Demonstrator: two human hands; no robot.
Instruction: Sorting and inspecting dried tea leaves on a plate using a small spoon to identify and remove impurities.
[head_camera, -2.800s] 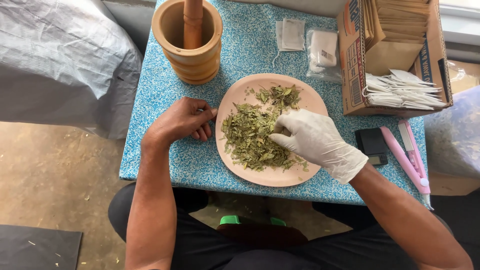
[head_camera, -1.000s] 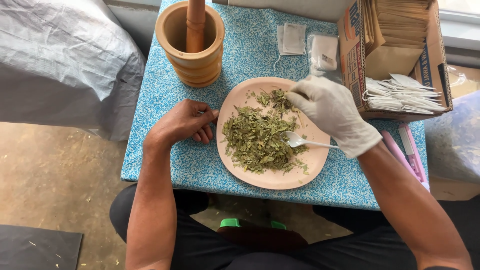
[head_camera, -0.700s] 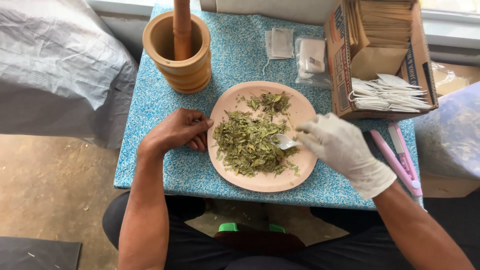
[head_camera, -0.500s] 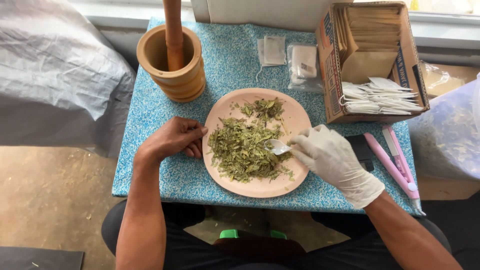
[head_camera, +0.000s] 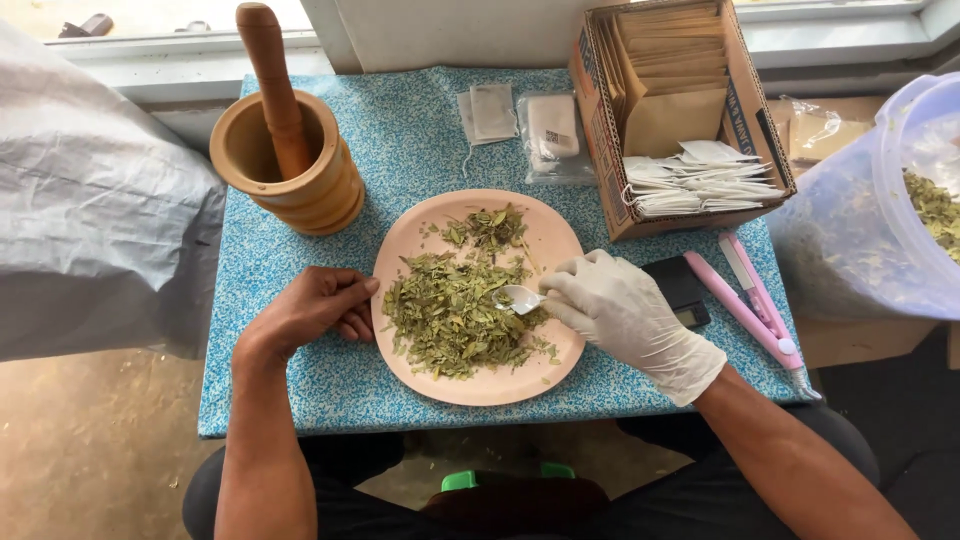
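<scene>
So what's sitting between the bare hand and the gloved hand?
In the head view, the round pink plate with its pile of dried green leaves lies between the bare left hand and gloved right hand, which holds a small white plastic spoon.
</scene>
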